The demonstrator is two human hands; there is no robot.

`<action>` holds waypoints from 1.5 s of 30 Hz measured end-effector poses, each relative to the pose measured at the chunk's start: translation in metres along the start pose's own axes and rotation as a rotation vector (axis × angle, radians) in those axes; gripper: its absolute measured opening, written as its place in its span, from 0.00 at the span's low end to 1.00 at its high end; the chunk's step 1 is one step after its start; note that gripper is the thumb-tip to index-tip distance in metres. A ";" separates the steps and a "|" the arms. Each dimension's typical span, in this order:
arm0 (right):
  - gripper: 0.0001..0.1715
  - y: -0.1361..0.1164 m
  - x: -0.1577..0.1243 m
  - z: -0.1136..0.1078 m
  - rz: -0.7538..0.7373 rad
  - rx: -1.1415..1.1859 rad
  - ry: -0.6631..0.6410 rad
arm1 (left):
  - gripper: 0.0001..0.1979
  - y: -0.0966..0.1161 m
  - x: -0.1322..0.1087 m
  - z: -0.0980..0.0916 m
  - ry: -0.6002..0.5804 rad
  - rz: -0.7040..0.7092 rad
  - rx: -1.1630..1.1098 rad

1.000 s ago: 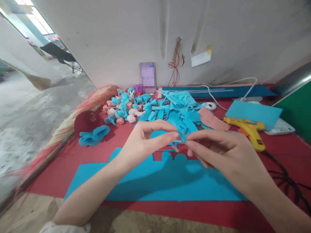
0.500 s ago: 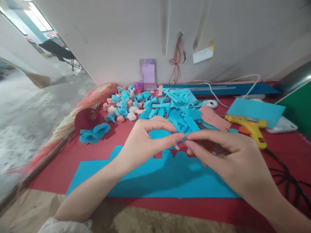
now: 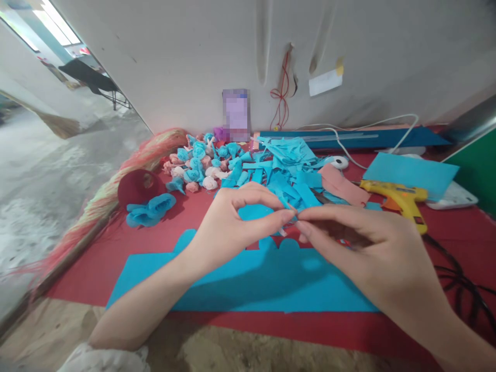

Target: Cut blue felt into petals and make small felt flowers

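Observation:
My left hand (image 3: 248, 217) and my right hand (image 3: 349, 237) meet in the middle, thumbs and forefingers pinched tip to tip. Whatever lies between the fingertips is tiny and mostly hidden; I cannot make it out. Under the hands lies a wide blue paper sheet (image 3: 248, 292), with rounded blue pieces along its far edge. Just beyond the fingers is a pile of cut blue paper strips (image 3: 289, 155). Left of the pile sit several small blue, pink and white paper flowers (image 3: 197, 165).
A yellow glue gun (image 3: 403, 199) lies at right, its black cord (image 3: 457, 268) trailing forward. Near it are a pink paper piece (image 3: 344, 186) and a blue sheet (image 3: 413, 173). Larger blue flowers (image 3: 151, 211) sit at left by a dark red round object (image 3: 139, 188). A phone (image 3: 236, 116) leans on the wall.
Both hands keep their pinch at nearly the same place, with only a slight shift of the fingertips. The view has moved a little.

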State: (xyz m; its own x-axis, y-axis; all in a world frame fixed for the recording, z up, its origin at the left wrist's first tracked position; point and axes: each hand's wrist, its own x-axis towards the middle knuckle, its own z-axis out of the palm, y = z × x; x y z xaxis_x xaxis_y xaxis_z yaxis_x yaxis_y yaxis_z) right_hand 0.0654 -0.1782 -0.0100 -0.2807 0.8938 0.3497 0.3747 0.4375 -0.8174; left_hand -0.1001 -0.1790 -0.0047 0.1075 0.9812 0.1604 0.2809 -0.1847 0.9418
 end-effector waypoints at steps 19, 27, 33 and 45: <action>0.06 0.002 0.006 0.000 0.298 0.481 -0.138 | 0.07 0.002 -0.002 0.000 -0.053 -0.085 -0.078; 0.09 0.000 0.004 -0.004 0.370 0.484 -0.204 | 0.05 0.000 0.001 0.000 -0.030 -0.042 -0.183; 0.05 -0.003 0.003 -0.004 0.445 0.533 -0.143 | 0.08 0.003 0.003 -0.008 -0.085 -0.047 -0.228; 0.07 -0.001 0.005 -0.006 0.405 0.525 -0.204 | 0.08 0.003 0.002 -0.004 -0.114 -0.014 -0.204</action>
State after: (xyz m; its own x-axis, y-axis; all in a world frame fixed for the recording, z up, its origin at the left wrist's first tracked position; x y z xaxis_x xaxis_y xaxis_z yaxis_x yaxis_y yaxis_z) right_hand 0.0691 -0.1735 -0.0050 -0.3887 0.9178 -0.0812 0.0225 -0.0786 -0.9966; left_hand -0.1030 -0.1778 -0.0005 0.2155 0.9687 0.1235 0.0860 -0.1448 0.9857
